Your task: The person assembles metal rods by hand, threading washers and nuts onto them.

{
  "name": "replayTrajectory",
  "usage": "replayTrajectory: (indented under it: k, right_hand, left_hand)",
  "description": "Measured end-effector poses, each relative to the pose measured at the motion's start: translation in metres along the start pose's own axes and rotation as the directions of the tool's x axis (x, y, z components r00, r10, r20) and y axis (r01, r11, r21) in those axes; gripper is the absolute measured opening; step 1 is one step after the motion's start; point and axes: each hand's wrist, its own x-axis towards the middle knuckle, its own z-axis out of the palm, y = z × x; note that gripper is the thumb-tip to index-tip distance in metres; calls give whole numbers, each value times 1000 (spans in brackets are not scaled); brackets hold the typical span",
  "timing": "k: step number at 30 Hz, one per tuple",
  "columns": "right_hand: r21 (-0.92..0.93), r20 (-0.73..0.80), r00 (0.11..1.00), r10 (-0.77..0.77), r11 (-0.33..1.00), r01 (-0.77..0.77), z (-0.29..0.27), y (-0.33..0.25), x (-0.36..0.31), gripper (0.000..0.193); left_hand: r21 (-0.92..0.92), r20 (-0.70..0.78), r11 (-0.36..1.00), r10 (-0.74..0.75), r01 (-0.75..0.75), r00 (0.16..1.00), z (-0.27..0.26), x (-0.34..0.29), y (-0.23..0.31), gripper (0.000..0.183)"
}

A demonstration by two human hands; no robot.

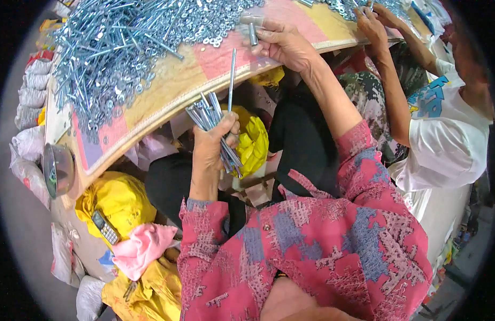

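Gripping bolt bundle [212,125] – left hand [210,147] fingers closed; right hand [282,43] pinches bolt [252,33].

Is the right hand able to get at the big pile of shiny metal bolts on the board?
Probably yes: the right hand already rests on the wooden board, with nothing between it and the bolt pile.

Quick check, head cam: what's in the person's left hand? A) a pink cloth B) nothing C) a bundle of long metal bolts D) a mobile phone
C: the left hand is closed around a bundle of long metal bolts below the board's edge, while the right hand rests on the board at a single bolt.
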Motion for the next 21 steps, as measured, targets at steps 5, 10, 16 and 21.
replayTrajectory:
  k: [5, 10, 16, 21]
  right_hand:
    - [-192, -86, 996, -11, 981, -6, 16, 14, -18, 34]
    - [-137, -187, 981, -56, 990, 30, 28, 17, -27, 25]
    - [-471, -59, 994, 87, 876, -105, 68, 21, -32, 17]
    - [-664, -17, 979, 202, 730, -162, 112, 31, -19, 23]
  left_hand:
    - [-76, 2, 997, 29, -28, 1000, -11, -17, -4, 22]
    - [-20, 27, 998, 63, -62, 998, -18, -30, -8, 21]
    - [65, 16, 994, 89, -90, 996, -21, -37, -4, 18]
    - [-16, 16, 992, 128, -128, 992, -39, -44, 5, 16]
